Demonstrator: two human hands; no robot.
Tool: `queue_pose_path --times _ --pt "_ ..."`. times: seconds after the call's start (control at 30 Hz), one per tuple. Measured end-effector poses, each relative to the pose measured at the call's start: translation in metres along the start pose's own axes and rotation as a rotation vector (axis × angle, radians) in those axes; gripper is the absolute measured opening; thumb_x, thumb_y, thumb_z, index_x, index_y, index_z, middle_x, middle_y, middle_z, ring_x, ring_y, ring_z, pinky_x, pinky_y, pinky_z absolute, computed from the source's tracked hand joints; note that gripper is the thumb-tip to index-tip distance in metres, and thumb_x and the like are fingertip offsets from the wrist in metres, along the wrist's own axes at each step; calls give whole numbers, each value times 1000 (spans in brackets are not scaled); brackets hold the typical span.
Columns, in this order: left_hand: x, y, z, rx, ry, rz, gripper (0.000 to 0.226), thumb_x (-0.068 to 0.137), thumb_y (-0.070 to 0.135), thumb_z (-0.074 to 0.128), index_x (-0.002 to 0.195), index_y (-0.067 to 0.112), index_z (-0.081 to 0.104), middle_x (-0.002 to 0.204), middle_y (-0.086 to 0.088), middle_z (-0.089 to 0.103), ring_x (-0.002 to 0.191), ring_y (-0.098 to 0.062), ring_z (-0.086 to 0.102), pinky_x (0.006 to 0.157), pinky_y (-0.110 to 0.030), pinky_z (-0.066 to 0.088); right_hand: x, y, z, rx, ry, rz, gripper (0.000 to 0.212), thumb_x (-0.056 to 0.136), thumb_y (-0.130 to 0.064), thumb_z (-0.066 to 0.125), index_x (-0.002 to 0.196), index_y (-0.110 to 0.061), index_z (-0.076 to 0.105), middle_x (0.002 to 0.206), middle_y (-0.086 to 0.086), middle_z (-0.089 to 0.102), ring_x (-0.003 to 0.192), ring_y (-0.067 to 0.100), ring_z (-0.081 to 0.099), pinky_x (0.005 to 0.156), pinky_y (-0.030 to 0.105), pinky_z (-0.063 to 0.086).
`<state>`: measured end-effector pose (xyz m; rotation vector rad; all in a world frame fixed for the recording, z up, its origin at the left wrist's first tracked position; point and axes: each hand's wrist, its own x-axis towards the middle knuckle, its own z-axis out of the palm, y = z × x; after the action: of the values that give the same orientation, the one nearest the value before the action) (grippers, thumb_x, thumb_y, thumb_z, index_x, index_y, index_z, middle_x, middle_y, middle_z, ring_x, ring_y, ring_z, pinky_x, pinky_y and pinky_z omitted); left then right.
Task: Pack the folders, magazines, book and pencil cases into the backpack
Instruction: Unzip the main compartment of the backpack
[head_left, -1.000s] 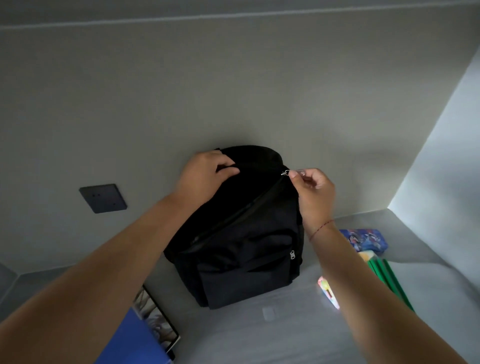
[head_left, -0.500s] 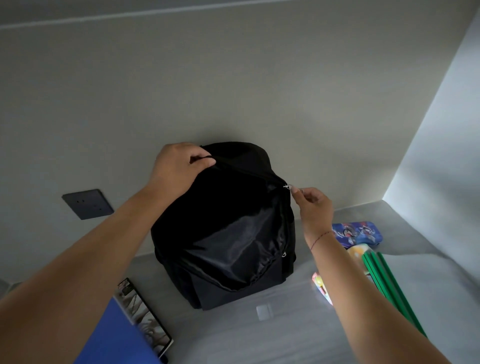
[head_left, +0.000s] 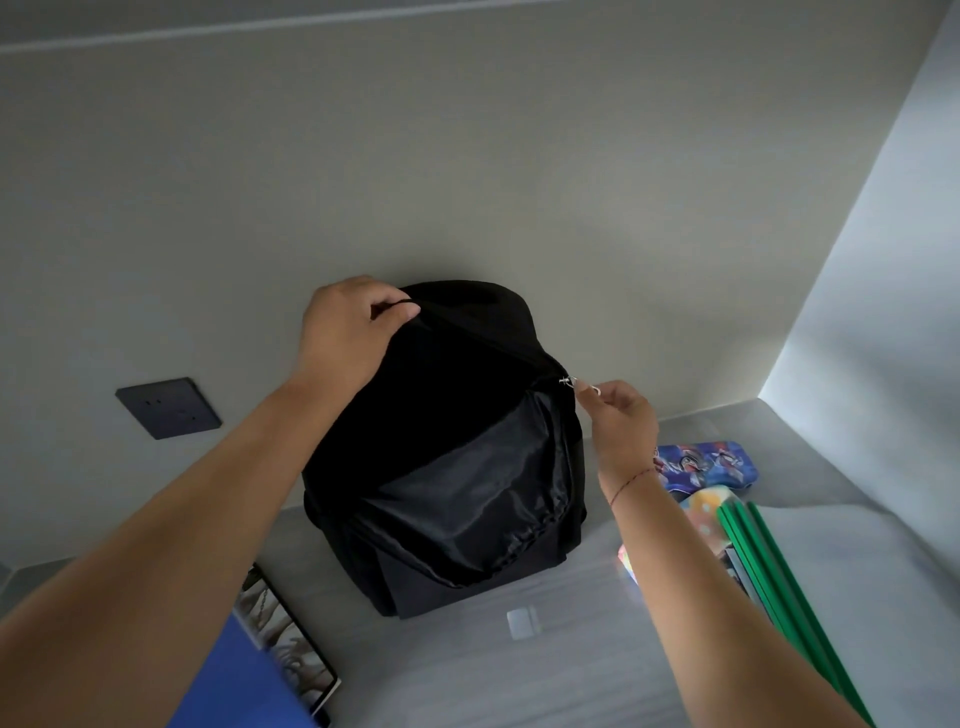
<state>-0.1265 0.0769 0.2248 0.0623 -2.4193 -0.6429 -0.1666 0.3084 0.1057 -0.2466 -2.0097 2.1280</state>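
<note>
The black backpack stood upright on the grey worktop against the wall, roughly in the middle of the view, and the job appeared to be at its very start: the main compartment was being opened and nothing could be seen inside but dark lining. The left hand was clenched on the fabric at the top of the bag, at about 11 o'clock from its centre, holding the rim up. The right hand pinched the small metal zip pull at the bag's 2 o'clock edge, with the front panel sagging forward below it. Everything to be packed seemed to lie outside. At 3 o'clock from the bag, well clear of it, a blue patterned pencil case lay near the back wall; just in front of it sat a pale, multicoloured item, possibly a second case, though that could not be told for sure. The green folders ran toward 5 o'clock, partly over that item. At 7 o'clock a blue folder rested over what looked like a magazine or book with a black-and-white cover, both half hidden by the left forearm. Judging by this, every item remained to be loaded once the opening was wide enough.
</note>
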Motion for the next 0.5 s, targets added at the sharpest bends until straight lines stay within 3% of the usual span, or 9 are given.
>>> queue_pose_path --times 0.07,0.13,0.2,0.27,0.4,0.5 --pt "4 4 4 84 -22 45 17 83 23 69 94 12 70 96 -7 68 89 -25 62 81 -33 47 0 -3 1 -2 -45 -89 23 85 -16 65 66 -6 57 58 -2 51 50 0 44 53 13 38" --pt "8 15 12 210 -93 181 32 77 30 73 104 16 66 105 -7 65 98 -28 59 86 -38 45 -1 -4 2 1 -94 -136 20 87 -13 62 73 2 58 63 3 54 58 5 47 57 15 40" --pt "9 34 25 300 -221 323 45 76 39 72 116 22 61 115 -3 62 109 -27 55 93 -39 41 -2 -1 2 3 -115 -153 18 88 -11 61 76 2 61 69 7 60 64 10 52 62 20 43" --pt "9 52 43 380 -329 428 42 81 43 66 119 27 60 120 2 60 116 -22 49 98 -35 34 -4 0 0 -6 -112 -156 15 89 -12 60 80 -2 67 73 5 65 67 8 58 66 18 47" --pt "9 72 72 495 -377 583 26 91 38 53 110 26 67 114 3 64 110 -21 50 91 -32 32 -5 3 -6 2 -75 -123 12 87 -13 62 81 -9 71 71 -2 66 63 3 56 65 15 46" --pt "10 72 80 419 -330 621 21 90 30 57 95 20 74 97 -2 70 97 -26 57 82 -34 36 -4 6 -9 4 -21 -83 14 85 -16 65 76 -6 71 68 2 65 62 8 54 64 21 44"
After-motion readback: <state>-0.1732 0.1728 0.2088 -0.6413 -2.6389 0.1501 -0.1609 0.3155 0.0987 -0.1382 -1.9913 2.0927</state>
